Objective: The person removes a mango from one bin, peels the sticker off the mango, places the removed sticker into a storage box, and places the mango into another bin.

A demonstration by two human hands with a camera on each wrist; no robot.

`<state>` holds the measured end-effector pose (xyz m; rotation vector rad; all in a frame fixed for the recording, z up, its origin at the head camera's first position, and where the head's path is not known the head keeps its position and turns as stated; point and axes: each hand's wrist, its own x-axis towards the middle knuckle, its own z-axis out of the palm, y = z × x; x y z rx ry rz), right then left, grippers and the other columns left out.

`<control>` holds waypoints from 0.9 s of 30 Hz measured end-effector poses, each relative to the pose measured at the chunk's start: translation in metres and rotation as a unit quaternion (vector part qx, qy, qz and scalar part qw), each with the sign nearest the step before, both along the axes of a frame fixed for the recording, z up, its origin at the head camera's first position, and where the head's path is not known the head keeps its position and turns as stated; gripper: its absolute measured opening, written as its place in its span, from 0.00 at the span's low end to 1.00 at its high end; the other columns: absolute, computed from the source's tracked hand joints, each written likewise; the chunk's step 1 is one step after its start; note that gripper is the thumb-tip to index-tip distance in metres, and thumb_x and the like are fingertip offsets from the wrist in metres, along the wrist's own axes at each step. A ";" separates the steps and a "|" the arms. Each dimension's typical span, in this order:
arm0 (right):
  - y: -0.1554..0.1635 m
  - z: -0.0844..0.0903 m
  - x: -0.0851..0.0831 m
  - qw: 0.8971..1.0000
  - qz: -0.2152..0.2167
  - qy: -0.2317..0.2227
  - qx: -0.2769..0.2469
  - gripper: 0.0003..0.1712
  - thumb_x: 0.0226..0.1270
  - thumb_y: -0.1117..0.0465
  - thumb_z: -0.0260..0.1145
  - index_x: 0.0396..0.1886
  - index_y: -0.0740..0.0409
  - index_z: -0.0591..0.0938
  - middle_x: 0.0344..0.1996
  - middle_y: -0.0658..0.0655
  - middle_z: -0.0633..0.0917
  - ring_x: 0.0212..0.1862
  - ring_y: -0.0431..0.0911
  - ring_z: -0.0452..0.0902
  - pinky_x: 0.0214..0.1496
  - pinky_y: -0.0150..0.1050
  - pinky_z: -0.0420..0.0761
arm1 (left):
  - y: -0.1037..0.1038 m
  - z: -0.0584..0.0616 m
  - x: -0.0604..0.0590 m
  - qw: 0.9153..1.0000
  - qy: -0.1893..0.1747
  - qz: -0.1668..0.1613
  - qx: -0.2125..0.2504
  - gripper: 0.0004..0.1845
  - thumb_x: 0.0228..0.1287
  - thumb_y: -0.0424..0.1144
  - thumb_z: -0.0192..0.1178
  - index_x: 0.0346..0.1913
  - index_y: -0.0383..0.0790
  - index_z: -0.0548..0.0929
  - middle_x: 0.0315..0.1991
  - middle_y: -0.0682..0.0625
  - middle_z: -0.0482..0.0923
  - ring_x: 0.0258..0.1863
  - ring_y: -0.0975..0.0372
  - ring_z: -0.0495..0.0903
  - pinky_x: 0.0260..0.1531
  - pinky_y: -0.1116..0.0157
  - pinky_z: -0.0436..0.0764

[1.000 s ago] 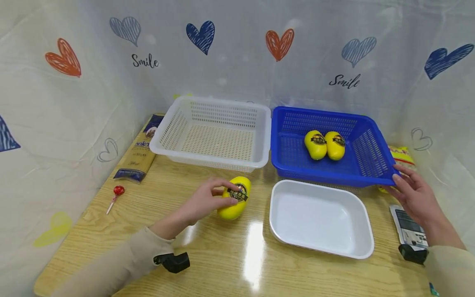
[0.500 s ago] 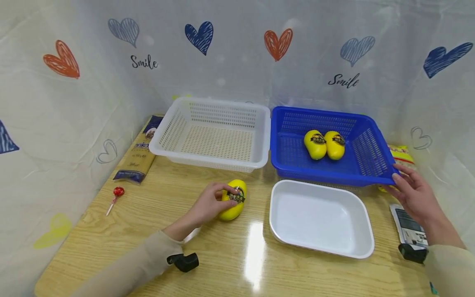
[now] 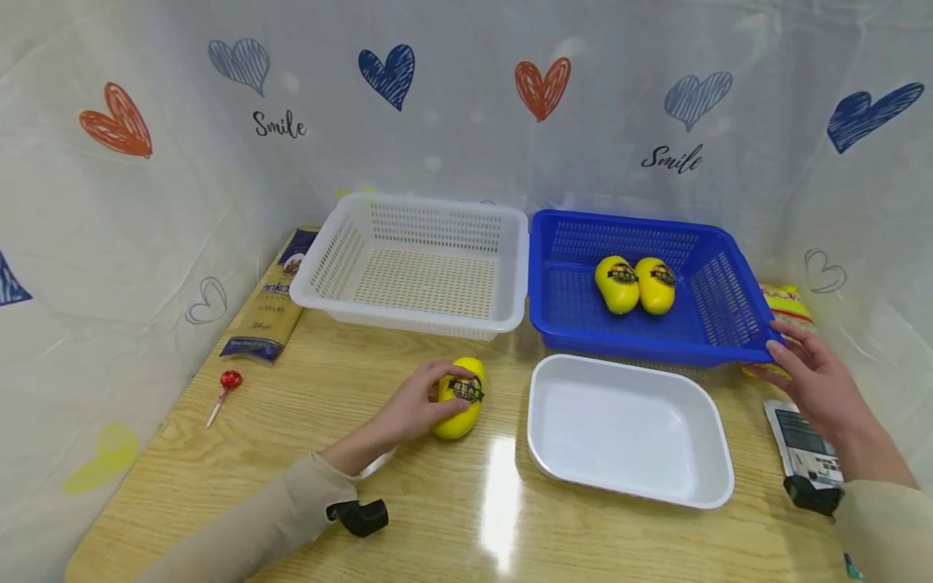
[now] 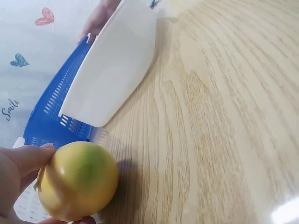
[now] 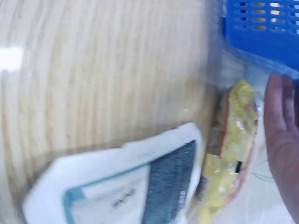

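Observation:
My left hand [image 3: 415,405] grips a yellow mango [image 3: 466,417] with a dark label, low over the wooden table. In the left wrist view that mango [image 4: 86,175] shows a green patch at its end, with the thumb and fingers round it. Far to the right, my right hand [image 3: 824,380] holds the near right corner of a blue basket [image 3: 656,350] between thumb and fingers. Two more labelled mangoes, a left one [image 3: 618,298] and a right one [image 3: 658,298], lie side by side inside that basket.
A white basket [image 3: 408,316] stands left of the blue one. In front sits a white tray [image 3: 634,437]. A lollipop [image 3: 230,379] and a gold packet [image 3: 264,324] lie at left. At right are a yellow packet [image 5: 229,149] and a white-and-dark pouch [image 5: 126,177].
The held mango has come slightly nearer and turned more upright, and the left forearm has shifted right. The right hand stays at the blue basket's corner.

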<state>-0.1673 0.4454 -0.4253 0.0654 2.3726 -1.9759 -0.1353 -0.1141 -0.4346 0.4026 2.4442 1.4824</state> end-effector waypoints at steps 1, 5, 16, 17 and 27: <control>0.001 0.003 0.000 0.998 -0.002 -0.009 0.059 0.31 0.75 0.53 0.56 0.75 0.42 0.61 0.56 0.44 0.72 0.45 0.26 0.76 0.39 0.26 0.81 | 0.000 0.000 0.000 1.000 -0.008 0.002 0.004 0.19 0.61 0.39 0.68 0.56 0.50 0.82 0.67 0.43 0.65 0.66 0.50 0.64 0.59 0.50 0.71; -0.003 0.024 -0.004 0.958 -0.005 -0.037 0.284 0.37 0.75 0.42 0.53 0.77 0.48 0.57 0.64 0.61 0.69 0.51 0.42 0.74 0.40 0.32 0.80 | 0.000 0.001 0.001 0.999 -0.037 0.008 0.016 0.21 0.61 0.39 0.68 0.57 0.51 0.81 0.69 0.42 0.62 0.66 0.50 0.64 0.60 0.50 0.71; -0.068 0.089 -0.010 0.926 0.000 0.046 0.374 0.32 0.75 0.43 0.53 0.68 0.60 0.70 0.60 0.67 0.72 0.53 0.58 0.70 0.33 0.20 0.71 | 0.003 -0.001 0.003 0.998 -0.040 0.016 0.039 0.21 0.60 0.34 0.69 0.57 0.46 0.81 0.67 0.42 0.63 0.61 0.50 0.69 0.56 0.54 0.75; -0.080 0.094 -0.009 0.925 0.013 0.055 0.376 0.31 0.75 0.44 0.54 0.67 0.58 0.72 0.60 0.64 0.73 0.55 0.57 0.70 0.35 0.17 0.69 | 0.003 -0.002 0.004 0.998 -0.038 0.017 0.038 0.21 0.60 0.35 0.69 0.57 0.46 0.81 0.67 0.42 0.63 0.62 0.50 0.68 0.56 0.54 0.75; -0.211 0.095 0.002 0.917 0.196 0.130 0.323 0.19 0.72 0.52 0.62 0.57 0.56 0.81 0.51 0.56 0.84 0.51 0.49 0.81 0.49 0.30 0.80 | 0.005 -0.006 0.006 0.998 -0.031 0.029 0.049 0.22 0.59 0.34 0.69 0.57 0.45 0.80 0.63 0.40 0.65 0.55 0.52 0.71 0.49 0.59 0.79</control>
